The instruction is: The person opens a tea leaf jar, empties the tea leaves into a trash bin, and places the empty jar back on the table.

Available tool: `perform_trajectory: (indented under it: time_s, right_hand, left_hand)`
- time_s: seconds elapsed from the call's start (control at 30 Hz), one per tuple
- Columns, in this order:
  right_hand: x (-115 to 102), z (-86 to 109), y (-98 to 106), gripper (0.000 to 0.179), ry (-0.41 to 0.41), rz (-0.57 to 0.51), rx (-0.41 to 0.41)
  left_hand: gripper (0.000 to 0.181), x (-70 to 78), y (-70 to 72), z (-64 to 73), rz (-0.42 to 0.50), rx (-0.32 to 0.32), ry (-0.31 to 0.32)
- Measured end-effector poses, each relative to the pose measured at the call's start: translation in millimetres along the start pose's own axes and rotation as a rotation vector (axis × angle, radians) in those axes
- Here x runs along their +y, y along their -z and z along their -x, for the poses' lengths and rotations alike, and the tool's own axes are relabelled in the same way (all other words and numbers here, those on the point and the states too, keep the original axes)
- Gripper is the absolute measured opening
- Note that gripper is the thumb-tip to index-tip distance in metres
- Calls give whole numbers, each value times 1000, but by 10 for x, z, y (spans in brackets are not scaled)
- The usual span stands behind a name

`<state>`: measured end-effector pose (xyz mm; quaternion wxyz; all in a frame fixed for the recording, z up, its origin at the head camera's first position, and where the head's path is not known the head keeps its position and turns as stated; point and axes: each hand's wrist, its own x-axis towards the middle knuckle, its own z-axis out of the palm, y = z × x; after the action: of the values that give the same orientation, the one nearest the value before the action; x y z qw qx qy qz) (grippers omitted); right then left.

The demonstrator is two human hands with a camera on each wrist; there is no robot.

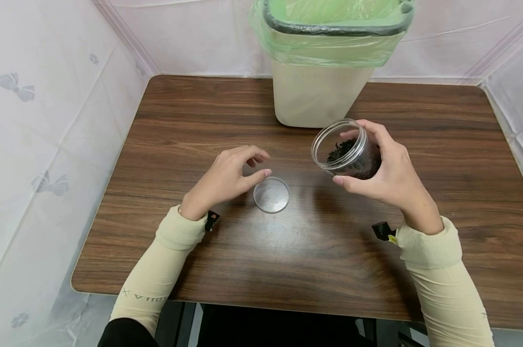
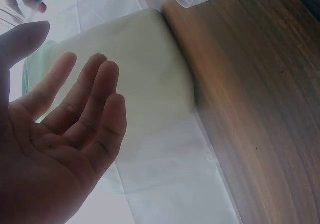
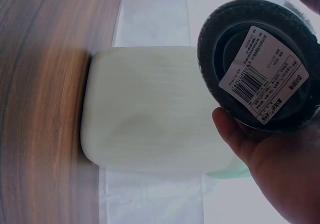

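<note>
My right hand (image 1: 384, 168) grips a clear jar (image 1: 358, 161) round its side, tilted with its open mouth towards the left. Dark loose tea leaves (image 1: 341, 150) lie inside it. In the right wrist view the jar's base shows a white barcode label (image 3: 264, 76). My left hand (image 1: 228, 176) holds nothing, its fingers loosely bent and the thumb apart from them, as the left wrist view also shows. Just below the left thumb in the head view, a round clear lid (image 1: 271, 194) lies flat on the table.
A cream bin (image 1: 317, 91) with a green liner (image 1: 326, 53) folded over its rim stands at the back of the brown wooden table (image 1: 200, 111), behind the jar. Pale plastic sheeting (image 1: 48, 120) surrounds the table at the back and sides.
</note>
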<state>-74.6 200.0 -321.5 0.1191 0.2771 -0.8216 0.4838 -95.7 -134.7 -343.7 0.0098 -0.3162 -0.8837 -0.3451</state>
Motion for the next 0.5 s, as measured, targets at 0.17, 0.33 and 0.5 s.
perform_trajectory:
  time_s: [0.17,0.33,0.5]
  right_hand:
    - [16,0,2,98,18,-11,18]
    - [17,3,9,97,31,-21,33]
    - [-1,-1,17,96,34,-25,41]
  left_hand:
    - [26,-2,8,-9,4,8,-4]
    - [25,-8,16,-23,4,14,-13]
    - [26,0,23,-38,3,18,-7]
